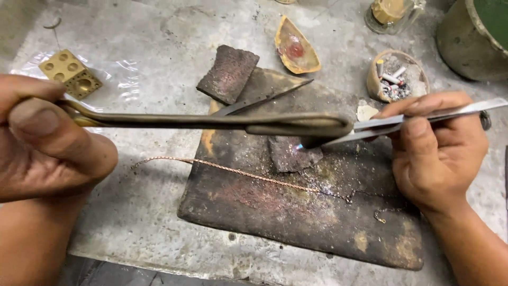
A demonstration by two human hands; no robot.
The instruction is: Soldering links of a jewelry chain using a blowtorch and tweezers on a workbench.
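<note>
Down on the grey bench (143,222), seen from the head camera, a dark scorched slab (296,212) lies flat with a thin braided chain (233,170) draped across it, one end trailing off the slab's left edge onto the bench, the other ending near the slab's right side. Left hand (47,143) is wrapped tight around a long dark torch pipe (211,122), thumb pressed on top, the pipe reaching right across the frame. At its curved tip there's a small blue flame (299,147), right over a little dark block (293,154) sitting on the slab. Right hand (436,151) is pinched shut on metal tweezers (418,119), thumb and fingers clamping them, their points aimed left toward the flame; the very tips are hidden behind the pipe's end. Up behind: another rough dark block (228,73) leaning on a wedge piece, a broken shell-like dish (296,46), a small round bowl (397,77) of stubs and ash, and a brass cube (70,73) with round hollows at far left.
</note>
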